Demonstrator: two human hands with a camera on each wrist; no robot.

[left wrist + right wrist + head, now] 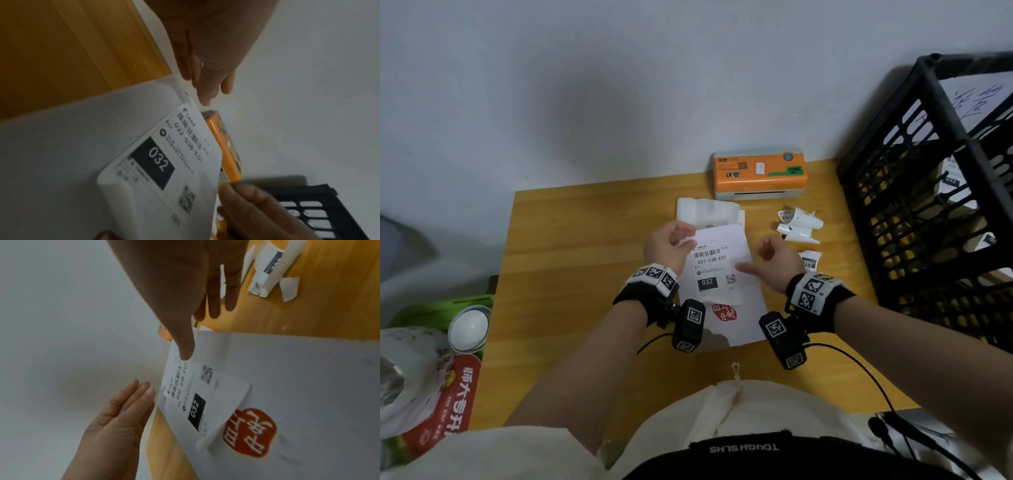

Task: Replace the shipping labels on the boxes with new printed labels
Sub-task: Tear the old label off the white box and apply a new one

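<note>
A white package (744,318) with a red stamp lies flat on the wooden table (585,257). On it lies a printed label (710,267) reading 032-038-E01. The label's near edge curls up off the package (308,378) in the right wrist view. My left hand (681,236) is open, its straight fingers (141,391) at the label's far left corner. My right hand (756,262) is also open, and its thumb (185,347) presses on the label (197,394) along the right edge. In the left wrist view my left hand (205,73) hovers by the label (174,162).
An orange label printer (760,174) stands at the table's back by the wall, with white backing paper (709,212) in front of it. Curled peeled labels (799,226) lie to the right. A black crate (928,205) holding boxes fills the right side. A bag and a white cup (469,329) sit left of the table.
</note>
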